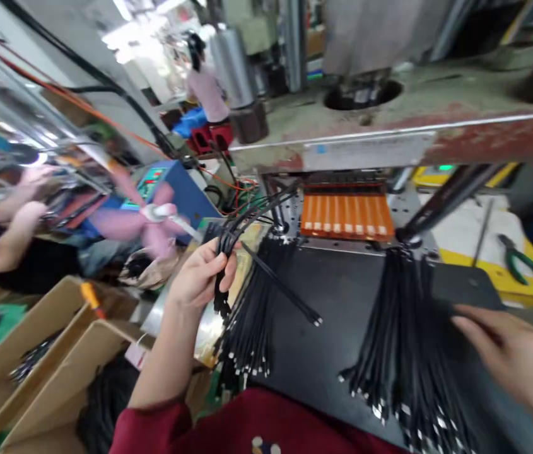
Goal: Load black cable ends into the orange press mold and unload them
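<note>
My left hand (209, 272) is closed around several black cables (226, 243), raised over the left side of the black work surface (318, 284). One cable from this bunch hangs out to the right, its metal tip near the middle of the surface. Just right of that hand lies a pile of black cables (259, 315) with metal ends toward me. A second, larger cable pile (403, 340) spreads on the right. Beside it, smeared by motion, is my right hand (507, 353); whether its fingers hold anything cannot be made out.
A press with an orange fixture block (346, 214) stands behind the surface, under a heavy metal plate (389, 151). Green-handled pliers (524, 261) lie at right. Cardboard boxes (53, 378) and a pink fan (152, 217) are at left. Another person's arm (11, 236) is at far left.
</note>
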`<state>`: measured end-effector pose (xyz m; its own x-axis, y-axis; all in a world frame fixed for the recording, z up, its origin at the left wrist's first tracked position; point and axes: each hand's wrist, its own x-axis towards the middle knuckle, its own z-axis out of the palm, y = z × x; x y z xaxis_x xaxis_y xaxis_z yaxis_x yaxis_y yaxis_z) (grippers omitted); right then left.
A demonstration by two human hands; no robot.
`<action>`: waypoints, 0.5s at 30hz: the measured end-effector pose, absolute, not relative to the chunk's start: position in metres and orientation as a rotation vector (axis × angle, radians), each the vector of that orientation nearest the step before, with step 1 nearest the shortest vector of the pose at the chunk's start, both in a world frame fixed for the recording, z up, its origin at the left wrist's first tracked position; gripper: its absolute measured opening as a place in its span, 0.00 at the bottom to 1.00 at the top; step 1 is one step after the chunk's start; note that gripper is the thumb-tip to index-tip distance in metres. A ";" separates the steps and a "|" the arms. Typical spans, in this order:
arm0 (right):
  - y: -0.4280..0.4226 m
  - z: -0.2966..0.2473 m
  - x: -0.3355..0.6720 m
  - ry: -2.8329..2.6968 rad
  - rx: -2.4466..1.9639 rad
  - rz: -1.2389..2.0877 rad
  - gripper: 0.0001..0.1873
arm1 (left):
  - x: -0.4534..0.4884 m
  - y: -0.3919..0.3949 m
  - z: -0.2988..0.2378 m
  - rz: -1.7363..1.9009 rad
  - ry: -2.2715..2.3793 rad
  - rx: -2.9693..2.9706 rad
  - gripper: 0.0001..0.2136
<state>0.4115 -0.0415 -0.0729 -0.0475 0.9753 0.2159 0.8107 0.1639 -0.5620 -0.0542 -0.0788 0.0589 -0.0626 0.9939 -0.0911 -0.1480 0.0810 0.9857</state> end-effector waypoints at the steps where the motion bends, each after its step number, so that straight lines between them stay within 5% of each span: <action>1: -0.032 -0.063 0.372 -2.145 -1.479 0.475 0.19 | -0.070 -0.080 0.057 1.332 1.250 1.050 0.22; 6: -0.014 -0.029 0.198 -2.805 -1.008 0.662 0.13 | -0.136 -0.082 0.036 1.234 2.118 1.490 0.16; 12: -0.017 -0.038 0.125 -2.904 -1.143 0.519 0.05 | -0.142 -0.092 -0.019 -0.148 2.898 1.518 0.23; 15: -0.019 -0.032 0.132 -2.949 -1.021 0.404 0.05 | -0.129 -0.098 -0.031 -0.378 2.935 1.549 0.25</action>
